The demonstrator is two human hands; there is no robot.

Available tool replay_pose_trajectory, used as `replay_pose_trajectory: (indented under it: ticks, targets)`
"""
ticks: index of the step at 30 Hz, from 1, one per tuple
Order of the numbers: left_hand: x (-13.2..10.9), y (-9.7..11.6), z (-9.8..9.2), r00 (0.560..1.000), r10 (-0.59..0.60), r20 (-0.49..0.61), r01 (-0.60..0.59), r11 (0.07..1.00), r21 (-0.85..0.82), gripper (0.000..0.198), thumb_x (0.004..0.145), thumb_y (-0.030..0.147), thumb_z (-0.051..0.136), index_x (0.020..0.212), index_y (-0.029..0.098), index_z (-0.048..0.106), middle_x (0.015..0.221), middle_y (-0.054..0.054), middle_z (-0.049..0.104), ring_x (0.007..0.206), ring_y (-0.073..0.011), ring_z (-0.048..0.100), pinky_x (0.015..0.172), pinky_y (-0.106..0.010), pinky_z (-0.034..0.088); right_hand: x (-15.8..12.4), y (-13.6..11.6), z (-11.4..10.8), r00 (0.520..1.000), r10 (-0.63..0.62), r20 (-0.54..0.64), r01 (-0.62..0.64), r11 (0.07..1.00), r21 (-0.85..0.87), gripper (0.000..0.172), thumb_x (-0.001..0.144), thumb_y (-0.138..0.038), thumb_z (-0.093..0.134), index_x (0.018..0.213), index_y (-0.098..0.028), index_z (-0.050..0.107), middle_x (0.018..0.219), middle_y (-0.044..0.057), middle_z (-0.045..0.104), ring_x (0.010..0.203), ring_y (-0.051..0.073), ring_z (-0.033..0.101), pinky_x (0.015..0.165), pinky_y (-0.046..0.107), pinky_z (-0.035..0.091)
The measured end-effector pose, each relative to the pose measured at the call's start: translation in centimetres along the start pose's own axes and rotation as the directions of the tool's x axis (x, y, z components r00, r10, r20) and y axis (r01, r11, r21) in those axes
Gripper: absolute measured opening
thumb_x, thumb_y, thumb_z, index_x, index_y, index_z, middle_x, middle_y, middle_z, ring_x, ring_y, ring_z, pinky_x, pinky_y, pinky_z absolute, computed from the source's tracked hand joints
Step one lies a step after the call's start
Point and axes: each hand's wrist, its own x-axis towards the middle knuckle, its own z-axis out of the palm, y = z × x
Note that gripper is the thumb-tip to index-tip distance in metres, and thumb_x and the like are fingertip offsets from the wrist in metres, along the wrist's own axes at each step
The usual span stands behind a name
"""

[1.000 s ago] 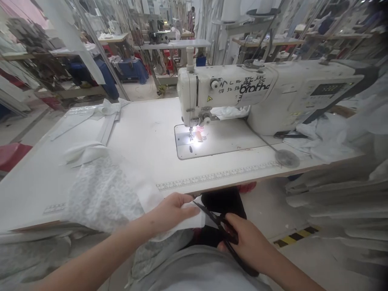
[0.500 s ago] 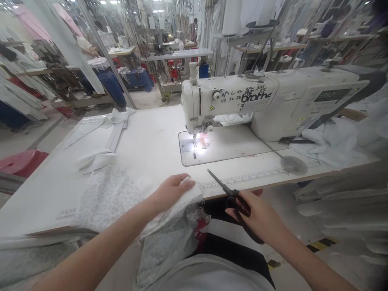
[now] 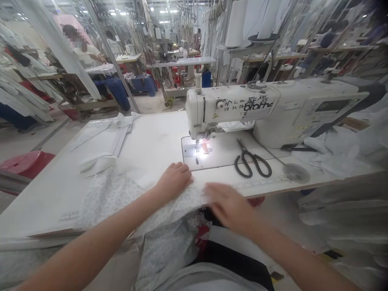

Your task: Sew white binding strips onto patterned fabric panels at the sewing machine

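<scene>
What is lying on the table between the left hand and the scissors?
In the head view, the lit needle area of the sewing machine lies between the left hand and the scissors; otherwise only bare table.

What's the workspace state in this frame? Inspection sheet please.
Surface: white table, ruler strip along its front edge.
Job's things: patterned white fabric draped over the front edge into the lap; black scissors lying shut on the table beside the sewing machine, needle light on.
Clutter: folded white strips at far left; white cloth heap at right.
Grips: left hand flat on the fabric; right hand blurred at the fabric's edge, holding nothing that shows.
Cables: nothing seen; thin rod with disc by the machine.
Surroundings: other sewing stations, hanging garments, a person seated far left.
</scene>
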Motion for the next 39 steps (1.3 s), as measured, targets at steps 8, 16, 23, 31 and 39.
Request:
replay_pose_trajectory:
  ticks: [8, 16, 23, 31, 39]
  targets:
    - [-0.6, 1.1, 1.3, 0.981, -0.185, -0.054, 0.182, 0.982, -0.047, 0.027, 0.070, 0.004, 0.044, 0.093, 0.014, 0.054, 0.101, -0.011, 0.055, 0.098, -0.0267, 0.050, 0.084, -0.043, 0.042, -1.7, -3.9, 3.7, 0.983, -0.138, 0.123, 0.110, 0.972, 0.209, 0.060, 0.084, -0.012, 0.038, 0.141, -0.023, 0.024, 0.140, 0.005, 0.040, 0.131, 0.022, 0.031, 0.111, 0.047, 0.029]
    - [-1.7, 4.9, 1.0, 0.873, -0.475, -0.110, 0.181, 0.525, -0.831, 0.018, 0.073, 0.012, 0.051, 0.089, 0.019, 0.056, 0.076, 0.003, 0.060, 0.066, -0.0118, 0.054, 0.057, -0.020, 0.043, -1.0, -2.7, 0.5, 0.952, 0.289, -0.097, -0.178, 0.784, 0.595, 0.026, 0.086, -0.019, 0.049, 0.111, -0.022, 0.051, 0.095, 0.005, 0.064, 0.088, 0.019, 0.061, 0.078, 0.033, 0.052]
    - [-3.7, 7.0, -0.9, 0.916, -0.397, -0.060, 0.090, 0.348, -0.933, 0.008, 0.076, 0.018, 0.059, 0.083, 0.018, 0.055, 0.067, 0.003, 0.055, 0.057, -0.0075, 0.047, 0.051, -0.016, 0.037, 2.3, -2.5, -1.8, 0.912, 0.387, 0.133, -0.309, 0.441, 0.843, 0.012, 0.084, -0.030, 0.056, 0.079, -0.019, 0.056, 0.071, -0.001, 0.054, 0.068, 0.013, 0.050, 0.060, 0.025, 0.041]
    - [-5.7, 9.0, -0.5, 0.989, 0.009, 0.150, 0.144, -0.353, -0.924, 0.016, 0.078, 0.028, 0.064, 0.082, 0.015, 0.056, 0.070, -0.001, 0.050, 0.056, -0.0071, 0.046, 0.050, -0.017, 0.037, 0.2, -3.4, 0.8, 0.861, 0.076, 0.503, -0.455, -0.328, 0.828, 0.043, 0.054, -0.034, 0.084, 0.071, -0.018, 0.048, 0.072, -0.003, 0.050, 0.063, 0.010, 0.047, 0.056, 0.021, 0.035]
    - [-5.3, 7.5, 0.9, 0.910, -0.415, 0.012, 0.006, -0.015, -1.000, 0.010, 0.073, 0.016, 0.063, 0.083, 0.017, 0.062, 0.073, 0.001, 0.059, 0.064, -0.0089, 0.050, 0.058, -0.018, 0.040, -0.7, -5.0, 2.5, 0.886, 0.306, 0.348, -0.323, -0.131, 0.937, 0.036, 0.075, -0.050, 0.065, 0.082, -0.017, 0.055, 0.072, -0.002, 0.050, 0.067, 0.012, 0.044, 0.065, 0.024, 0.035]
